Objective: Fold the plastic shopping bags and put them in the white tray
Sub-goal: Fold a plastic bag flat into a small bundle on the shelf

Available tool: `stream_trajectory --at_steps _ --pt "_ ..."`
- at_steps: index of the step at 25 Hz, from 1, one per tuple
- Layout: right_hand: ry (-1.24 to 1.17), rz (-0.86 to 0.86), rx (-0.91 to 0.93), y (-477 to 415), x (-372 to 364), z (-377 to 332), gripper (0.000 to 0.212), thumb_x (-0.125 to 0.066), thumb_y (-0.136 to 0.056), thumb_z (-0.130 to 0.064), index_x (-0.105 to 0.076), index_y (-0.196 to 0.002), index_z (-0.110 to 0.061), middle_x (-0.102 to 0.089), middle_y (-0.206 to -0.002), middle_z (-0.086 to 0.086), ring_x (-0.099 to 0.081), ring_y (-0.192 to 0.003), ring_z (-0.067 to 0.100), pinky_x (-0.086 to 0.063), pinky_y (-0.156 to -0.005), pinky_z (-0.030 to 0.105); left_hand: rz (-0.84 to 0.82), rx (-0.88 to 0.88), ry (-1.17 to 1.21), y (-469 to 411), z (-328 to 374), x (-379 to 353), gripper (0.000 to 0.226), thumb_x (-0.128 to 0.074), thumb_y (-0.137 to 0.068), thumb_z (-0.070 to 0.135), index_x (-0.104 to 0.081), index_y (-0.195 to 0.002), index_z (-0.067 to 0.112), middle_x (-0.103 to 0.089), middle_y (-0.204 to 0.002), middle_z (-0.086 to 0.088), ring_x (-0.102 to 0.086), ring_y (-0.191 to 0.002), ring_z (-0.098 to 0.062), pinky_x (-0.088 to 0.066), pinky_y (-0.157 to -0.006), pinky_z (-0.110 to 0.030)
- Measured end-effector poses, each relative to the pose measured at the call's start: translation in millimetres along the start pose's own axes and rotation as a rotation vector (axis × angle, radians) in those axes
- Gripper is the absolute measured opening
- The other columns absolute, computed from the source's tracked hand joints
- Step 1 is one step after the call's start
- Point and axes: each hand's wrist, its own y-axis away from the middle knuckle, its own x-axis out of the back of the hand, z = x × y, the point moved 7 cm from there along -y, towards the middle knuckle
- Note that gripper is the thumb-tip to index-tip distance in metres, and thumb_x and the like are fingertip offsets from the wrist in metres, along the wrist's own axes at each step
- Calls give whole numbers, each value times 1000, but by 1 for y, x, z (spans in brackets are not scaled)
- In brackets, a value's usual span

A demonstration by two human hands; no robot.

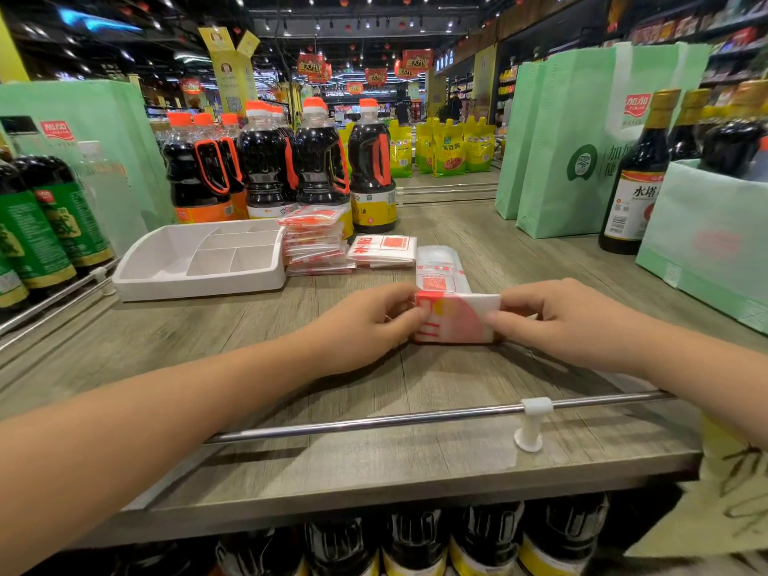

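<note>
Folding is the step in hand: my left hand [365,322] and right hand [552,322] pinch the two ends of one plastic shopping bag [455,315] on the wooden shelf [249,367], palms down, forearms reaching forward. I judge one more fold comes next, then the white tray [199,259] at far left, which holds no bag.

A supermarket: sauce bottles [320,160] stocked on display shelf [249,367]
</note>
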Motion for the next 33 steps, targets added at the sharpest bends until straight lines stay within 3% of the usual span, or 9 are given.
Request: stream_trajectory --at_steps 3,7,10,13,17,21,24,28,33 --pt "-129 -54 -58 -7 -8 4 15 -53 -98 -44 -67 -99 -40 -68 -75 -17 -61 -64 0 -52 -62 21 1 63 76 -8 -8 -6 18 -54 -102 35 -63 -112 22 -72 -97 5 -67 -92 -13 -53 -92 -40" --pt "-131 -15 -85 -20 -13 10 12 -61 -96 -38 -60 -107 -35 -70 -76 -14 -61 -64 -3 -40 -55 14 0 96 123 -12 -14 -11 19 -59 -98 41 -59 -114 30 -72 -93 9 -68 -87 -5 -53 -84 -30" --pt "-20 46 -109 -23 -11 12 54 -67 -91 -40 -41 -138 -35 -70 -78 -12 -60 -65 -4 -42 -62 20 54 110 25 -12 -16 -10 23 -62 -95 43 -55 -109 28 -62 -77 11 -55 -65 1 -45 -66 -22" --pt "130 53 -27 -23 -15 4 77 -65 -92 -41 -20 -154 -37 -63 -82 -12 -59 -73 0 -43 -67 20 71 138 11 -13 -20 -9 49 -69 -90 44 -51 -129 21 -68 -85 4 -62 -72 -6 -52 -72 -27" --pt "389 -42 -17 -21 -21 1 44 -44 -100 -48 -46 -142 -34 -52 -105 -8 -52 -91 7 -43 -85 29 90 -3 -153 -12 -14 -5 44 -69 -90 43 -53 -128 27 -61 -93 7 -57 -76 -2 -44 -70 -15" --pt "479 -128 30 -17 -25 0 56 -35 -96 -62 -53 -138 -31 -43 -146 -7 -43 -130 14 -37 -109 33 -56 -213 -349 -12 -6 -6 34 -60 -94 49 -62 -123 29 -56 -126 6 -52 -118 -6 -40 -102 -22" --pt "453 -156 67 -21 -23 -3 65 -34 -87 -73 -52 -136 -33 -57 -131 -13 -51 -117 11 -44 -102 36 -208 -179 -404 -12 -7 -10 46 -54 -95 57 -55 -133 31 -59 -127 10 -54 -115 -6 -44 -100 -28" --pt "519 -131 169 -11 -20 -10 55 -36 -90 -68 -45 -138 -43 -62 -115 -16 -57 -101 8 -50 -87 36 -150 -373 -647 -2 15 -9 36 -51 -100 36 -55 -133 23 -65 -108 2 -60 -97 -18 -48 -80 -33" --pt "524 -127 264 6 -15 -19 58 -34 -87 -65 -46 -139 -42 -62 -113 -20 -56 -98 3 -50 -85 31 -112 -391 -596 12 21 -5 35 -52 -100 35 -58 -133 29 -63 -126 9 -58 -111 -11 -52 -85 -34"
